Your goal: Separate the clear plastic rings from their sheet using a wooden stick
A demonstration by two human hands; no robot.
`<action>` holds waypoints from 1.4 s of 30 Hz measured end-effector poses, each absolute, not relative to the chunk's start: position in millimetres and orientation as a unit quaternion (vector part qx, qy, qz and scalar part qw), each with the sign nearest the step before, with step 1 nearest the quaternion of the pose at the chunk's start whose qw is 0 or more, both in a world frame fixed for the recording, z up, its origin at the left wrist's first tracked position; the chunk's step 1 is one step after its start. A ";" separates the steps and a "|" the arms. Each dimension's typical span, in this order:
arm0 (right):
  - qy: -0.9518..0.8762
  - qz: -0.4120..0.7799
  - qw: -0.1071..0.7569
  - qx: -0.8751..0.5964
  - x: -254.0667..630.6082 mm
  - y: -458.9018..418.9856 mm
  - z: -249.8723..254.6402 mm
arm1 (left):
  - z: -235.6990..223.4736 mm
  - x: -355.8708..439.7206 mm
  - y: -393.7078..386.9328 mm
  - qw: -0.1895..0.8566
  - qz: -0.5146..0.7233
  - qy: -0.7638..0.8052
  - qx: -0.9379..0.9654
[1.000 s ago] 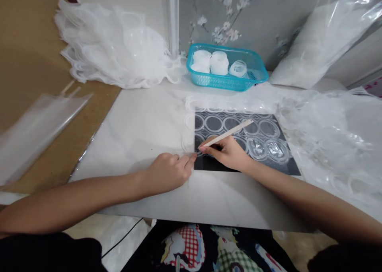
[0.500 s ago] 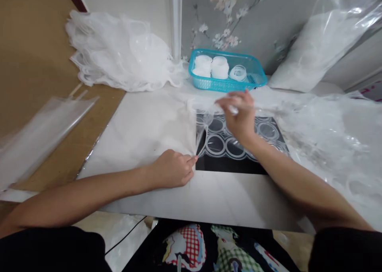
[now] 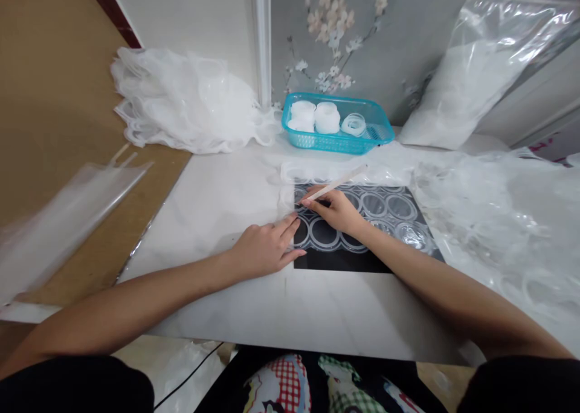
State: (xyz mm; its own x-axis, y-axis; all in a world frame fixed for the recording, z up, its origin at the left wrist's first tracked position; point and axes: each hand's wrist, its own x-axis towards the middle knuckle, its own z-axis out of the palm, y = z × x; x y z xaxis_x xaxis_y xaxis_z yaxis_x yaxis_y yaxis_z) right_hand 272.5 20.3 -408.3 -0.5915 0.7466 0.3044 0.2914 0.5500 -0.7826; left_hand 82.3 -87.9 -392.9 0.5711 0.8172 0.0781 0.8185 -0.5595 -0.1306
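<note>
A black mat lies on the white table, covered by a clear plastic sheet with round ring shapes. My left hand rests flat at the mat's left edge, fingers stretched out and pressing on the sheet. My right hand is closed in a pinch on a thin pale wooden stick. The stick's tip touches the sheet near the mat's top left corner.
A turquoise basket with white rolls stands at the back. A heap of white film lies back left, a clear bag leans back right, loose film covers the right. A flat clear bag lies on the left.
My right hand had lifted the sheet up toward the basket half a second ago; now it is back down with the stick on the sheet. My left hand's fingers spread flat.
</note>
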 end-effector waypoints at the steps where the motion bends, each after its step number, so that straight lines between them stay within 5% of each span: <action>1: -0.824 0.344 0.319 -0.316 272.6 21.8 -407.2 | -392.7 82.2 -87.7 0.075 -0.001 -0.462 -0.884; 9: -0.862 0.274 0.310 -0.292 275.7 17.5 -417.5 | -394.5 78.9 -83.7 0.042 -0.014 -0.461 -0.886; 14: -0.946 0.049 0.229 -0.223 268.9 21.6 -408.6 | -390.8 76.2 -79.2 -0.037 -0.034 -0.472 -0.880; 16: -0.921 0.006 0.264 -0.285 267.9 42.5 -394.0 | -388.3 73.8 -78.2 -0.069 -0.033 -0.475 -0.876; 18: -0.823 -0.007 0.389 -0.414 273.5 65.4 -378.7 | -386.6 70.7 -77.6 -0.094 -0.030 -0.480 -0.872; 21: -0.749 0.029 0.470 -0.466 292.2 73.4 -368.9 | -386.0 67.9 -76.7 -0.087 -0.044 -0.483 -0.870; 27: -0.782 0.278 0.357 -0.429 317.2 9.3 -403.0 | -380.7 84.9 -70.5 0.027 -0.058 -0.445 -0.893; 33: -0.791 0.275 0.352 -0.418 314.5 5.3 -413.9 | -382.3 109.8 -60.7 0.065 0.032 -0.410 -0.909; 42: -0.842 0.175 0.341 -0.380 316.2 -3.3 -423.1 | -395.2 107.1 -57.6 0.023 -0.015 -0.414 -0.910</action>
